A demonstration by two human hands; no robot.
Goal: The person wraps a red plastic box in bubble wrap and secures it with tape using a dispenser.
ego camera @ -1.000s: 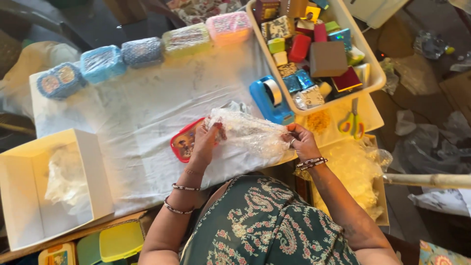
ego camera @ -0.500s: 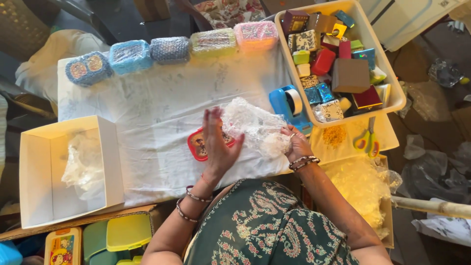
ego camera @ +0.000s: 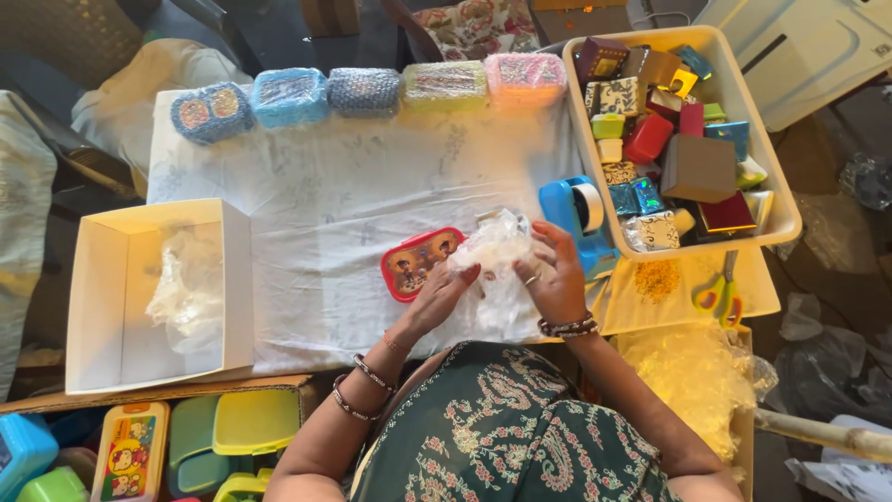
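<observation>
Near the front edge of the cloth-covered surface [ego camera: 353, 186], a crumpled sheet of clear plastic wrap [ego camera: 497, 256] is gripped from both sides: the left hand [ego camera: 444, 296] pinches its near-left edge, while the right hand [ego camera: 557, 279] is curled around its right side. Beside the left hand, partly under the wrap, a red lunch box [ego camera: 415, 263] is laid flat. A blue tape dispenser [ego camera: 578, 212] is kept just beyond the right hand, within easy reach.
</observation>
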